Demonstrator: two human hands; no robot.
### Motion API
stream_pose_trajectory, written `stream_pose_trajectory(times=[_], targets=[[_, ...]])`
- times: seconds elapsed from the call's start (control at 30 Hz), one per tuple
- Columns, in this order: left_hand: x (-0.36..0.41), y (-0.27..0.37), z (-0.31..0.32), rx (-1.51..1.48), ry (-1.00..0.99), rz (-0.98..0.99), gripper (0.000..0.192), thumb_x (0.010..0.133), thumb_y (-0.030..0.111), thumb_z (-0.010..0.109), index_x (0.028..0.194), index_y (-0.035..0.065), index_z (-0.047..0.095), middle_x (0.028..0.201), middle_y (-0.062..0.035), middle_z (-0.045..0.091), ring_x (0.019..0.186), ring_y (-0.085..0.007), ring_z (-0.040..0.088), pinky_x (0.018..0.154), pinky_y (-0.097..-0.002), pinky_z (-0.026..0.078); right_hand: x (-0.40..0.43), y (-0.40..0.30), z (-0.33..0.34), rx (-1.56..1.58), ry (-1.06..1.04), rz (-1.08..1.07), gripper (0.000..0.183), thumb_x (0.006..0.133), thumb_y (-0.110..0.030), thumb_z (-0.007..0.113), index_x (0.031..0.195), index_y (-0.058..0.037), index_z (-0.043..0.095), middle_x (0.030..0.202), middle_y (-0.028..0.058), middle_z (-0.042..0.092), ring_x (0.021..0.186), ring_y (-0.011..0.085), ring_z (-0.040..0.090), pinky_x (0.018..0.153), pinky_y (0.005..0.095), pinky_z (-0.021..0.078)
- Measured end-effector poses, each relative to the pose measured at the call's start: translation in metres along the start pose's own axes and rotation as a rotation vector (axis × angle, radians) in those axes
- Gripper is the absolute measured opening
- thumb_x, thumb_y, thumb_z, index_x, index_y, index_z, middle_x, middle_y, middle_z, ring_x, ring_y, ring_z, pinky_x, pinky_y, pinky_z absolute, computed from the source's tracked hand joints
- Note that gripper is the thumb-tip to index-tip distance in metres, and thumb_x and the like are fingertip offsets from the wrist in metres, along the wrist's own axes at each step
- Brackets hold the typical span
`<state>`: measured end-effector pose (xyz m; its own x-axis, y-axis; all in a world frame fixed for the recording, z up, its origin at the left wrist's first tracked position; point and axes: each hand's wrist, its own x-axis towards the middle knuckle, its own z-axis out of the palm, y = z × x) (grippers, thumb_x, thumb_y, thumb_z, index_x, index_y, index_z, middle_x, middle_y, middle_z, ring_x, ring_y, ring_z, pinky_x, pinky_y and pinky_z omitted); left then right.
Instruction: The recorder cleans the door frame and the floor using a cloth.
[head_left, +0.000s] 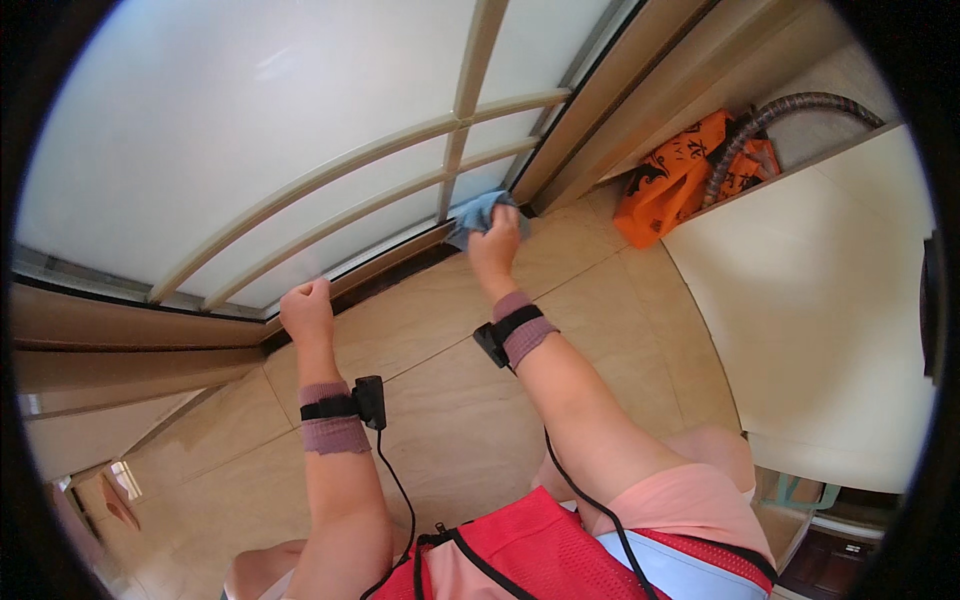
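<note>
A crumpled blue cloth (480, 217) is in the grip of my right hand (496, 244). It presses at the lower corner of a frosted-glass door (277, 97), by the bottom frame rail. My left hand (307, 311) is curled into a fist at the same rail, further left, with no object visible in it. Its fingertips are partly hidden, so contact with the rail is unclear. Pale raised bars (337, 161) cross the glass above both hands. Each wrist wears a mauve band with a black strapped device and cable.
Beige floor tiles (442, 382) lie below the door. To the right, an orange bag with printing (660, 187) and a dark ribbed hose (772, 112) lie behind a large cream panel (802, 300). Brown door framing (637, 97) rises on the right.
</note>
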<state>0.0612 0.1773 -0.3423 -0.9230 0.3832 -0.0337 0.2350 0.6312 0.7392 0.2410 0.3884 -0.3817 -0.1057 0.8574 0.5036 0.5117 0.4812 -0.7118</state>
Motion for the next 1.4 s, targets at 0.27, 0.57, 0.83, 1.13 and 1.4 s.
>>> stream_pose_trajectory(times=[0.27,0.57,0.83,1.13,1.4], targets=[[0.002,-0.005,0.002,-0.021,0.067,-0.022,0.032,0.072,0.027,0.061,0.07,-0.0038,0.067,0.055,-0.0175,0.057,0.052,-0.0233,0.056,0.061,-0.035,0.046,-0.003,-0.021,-0.016,0.436,0.006,0.138,0.025,0.074,-0.008,0.066,0.097,-0.0011,0.056,0.096,0.0163,0.057,0.09,0.0342,0.054,0.08,0.0411,0.0439],[0.0,0.002,0.0,-0.001,0.055,-0.042,0.033,0.071,0.028,0.061,0.071,-0.0041,0.068,0.054,-0.0186,0.057,0.053,-0.0239,0.057,0.062,-0.0355,0.047,0.06,0.001,-0.025,0.272,0.172,-0.137,0.025,0.077,-0.011,0.063,0.101,-0.0031,0.059,0.096,0.0176,0.059,0.094,0.0379,0.053,0.083,0.0439,0.0412],[0.0,0.002,0.001,0.026,0.012,-0.032,0.031,0.073,0.027,0.061,0.074,-0.0029,0.069,0.058,-0.0191,0.061,0.057,-0.0238,0.062,0.064,-0.0348,0.048,-0.002,-0.01,0.014,0.395,0.095,0.178,0.031,0.073,-0.008,0.062,0.103,-0.0033,0.056,0.095,0.0168,0.061,0.092,0.0355,0.056,0.08,0.0423,0.0438],[0.0,0.002,0.0,-0.021,-0.002,-0.031,0.032,0.072,0.027,0.062,0.071,-0.0052,0.065,0.055,-0.0111,0.053,0.055,-0.0179,0.054,0.061,-0.0332,0.045,-0.049,-0.048,0.018,0.577,-0.136,0.231,0.027,0.076,-0.008,0.058,0.102,-0.002,0.056,0.099,0.0113,0.061,0.088,0.0233,0.058,0.079,0.0353,0.0459],[0.0,0.0,0.002,0.059,0.005,-0.063,0.031,0.072,0.027,0.061,0.074,-0.0029,0.07,0.059,-0.0166,0.062,0.058,-0.0231,0.062,0.065,-0.0347,0.048,0.076,-0.019,-0.064,0.663,0.289,0.118,0.016,0.086,-0.01,0.049,0.089,0.0008,0.059,0.085,0.0063,0.06,0.077,0.0199,0.056,0.073,0.0319,0.0445]])
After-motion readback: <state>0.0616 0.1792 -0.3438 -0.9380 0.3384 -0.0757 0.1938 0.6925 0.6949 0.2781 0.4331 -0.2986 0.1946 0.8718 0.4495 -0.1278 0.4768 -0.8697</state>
